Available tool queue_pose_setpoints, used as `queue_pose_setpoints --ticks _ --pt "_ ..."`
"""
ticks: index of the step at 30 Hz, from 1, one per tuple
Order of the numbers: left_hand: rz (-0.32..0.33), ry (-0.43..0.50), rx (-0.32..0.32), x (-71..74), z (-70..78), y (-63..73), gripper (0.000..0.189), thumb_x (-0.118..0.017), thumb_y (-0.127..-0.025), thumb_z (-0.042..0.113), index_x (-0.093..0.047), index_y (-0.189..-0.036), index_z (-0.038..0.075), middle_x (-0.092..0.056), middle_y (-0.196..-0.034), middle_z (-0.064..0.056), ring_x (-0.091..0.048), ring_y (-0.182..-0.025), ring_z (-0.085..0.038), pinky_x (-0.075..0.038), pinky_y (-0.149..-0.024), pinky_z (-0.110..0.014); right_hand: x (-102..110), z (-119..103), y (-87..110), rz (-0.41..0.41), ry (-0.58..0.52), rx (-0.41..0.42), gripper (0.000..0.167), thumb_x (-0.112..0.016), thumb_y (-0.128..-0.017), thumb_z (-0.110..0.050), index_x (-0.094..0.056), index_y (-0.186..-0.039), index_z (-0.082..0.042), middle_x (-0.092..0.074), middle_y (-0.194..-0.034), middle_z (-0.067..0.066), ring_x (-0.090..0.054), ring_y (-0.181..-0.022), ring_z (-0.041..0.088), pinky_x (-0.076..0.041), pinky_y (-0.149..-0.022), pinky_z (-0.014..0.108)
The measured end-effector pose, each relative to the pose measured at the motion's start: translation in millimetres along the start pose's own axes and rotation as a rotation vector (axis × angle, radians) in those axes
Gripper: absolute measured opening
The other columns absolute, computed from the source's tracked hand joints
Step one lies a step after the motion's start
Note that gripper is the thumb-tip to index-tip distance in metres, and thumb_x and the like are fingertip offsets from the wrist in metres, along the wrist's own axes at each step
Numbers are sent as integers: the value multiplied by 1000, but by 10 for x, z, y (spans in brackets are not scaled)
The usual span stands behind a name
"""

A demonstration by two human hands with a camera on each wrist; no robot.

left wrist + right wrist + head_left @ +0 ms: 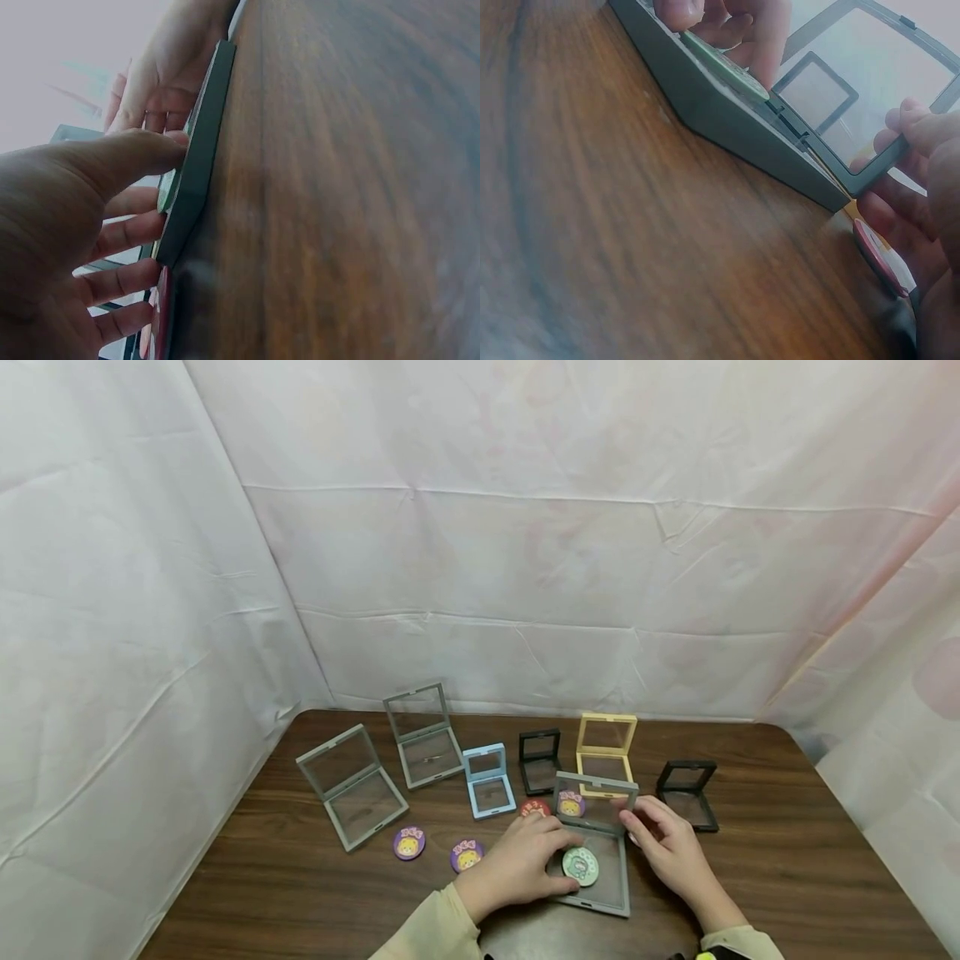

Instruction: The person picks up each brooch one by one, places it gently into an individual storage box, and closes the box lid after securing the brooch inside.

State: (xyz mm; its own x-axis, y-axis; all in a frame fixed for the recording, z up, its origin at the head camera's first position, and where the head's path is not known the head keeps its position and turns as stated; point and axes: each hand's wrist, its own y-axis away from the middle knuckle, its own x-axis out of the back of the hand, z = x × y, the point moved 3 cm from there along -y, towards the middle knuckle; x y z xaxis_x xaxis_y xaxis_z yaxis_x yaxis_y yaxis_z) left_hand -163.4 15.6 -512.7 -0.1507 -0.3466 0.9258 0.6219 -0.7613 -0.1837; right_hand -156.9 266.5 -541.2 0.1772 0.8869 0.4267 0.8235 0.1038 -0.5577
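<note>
A round light-green badge (581, 867) with a cartoon figure lies over the base of an opened grey display frame (615, 893). My left hand (521, 864) pinches the badge between thumb and fingers at its left side. In the left wrist view the thumb (161, 152) bends over the frame's edge beside the green badge (169, 189). The frame's clear lid stands tilted up at the back. My right hand (671, 847) grips the lid's right edge; the right wrist view shows its thumb (922, 124) on the lid's rim (877, 171) and fingers behind it.
Other opened frames stand behind: two grey (367, 806) (431, 756), one blue (491, 793), two black (538, 760) (690, 793), one yellow (606, 739). Purple badges (408, 843) (467, 855) lie left, a red one (534, 808) by my left fingers. A red-edged badge (879, 259) lies under my right hand.
</note>
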Motion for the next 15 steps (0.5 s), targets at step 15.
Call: queue_pose_setpoints --ticks 15 --pt "11 -26 5 1 38 -4 44 -86 -96 45 -77 -132 22 -71 -122 8 -62 -115 -6 -51 -102 -33 -15 39 8 7 19 -10 30 -73 -97 15 -79 -117 -5 -74 -106 11 -66 -77 12 -53 -63 16"
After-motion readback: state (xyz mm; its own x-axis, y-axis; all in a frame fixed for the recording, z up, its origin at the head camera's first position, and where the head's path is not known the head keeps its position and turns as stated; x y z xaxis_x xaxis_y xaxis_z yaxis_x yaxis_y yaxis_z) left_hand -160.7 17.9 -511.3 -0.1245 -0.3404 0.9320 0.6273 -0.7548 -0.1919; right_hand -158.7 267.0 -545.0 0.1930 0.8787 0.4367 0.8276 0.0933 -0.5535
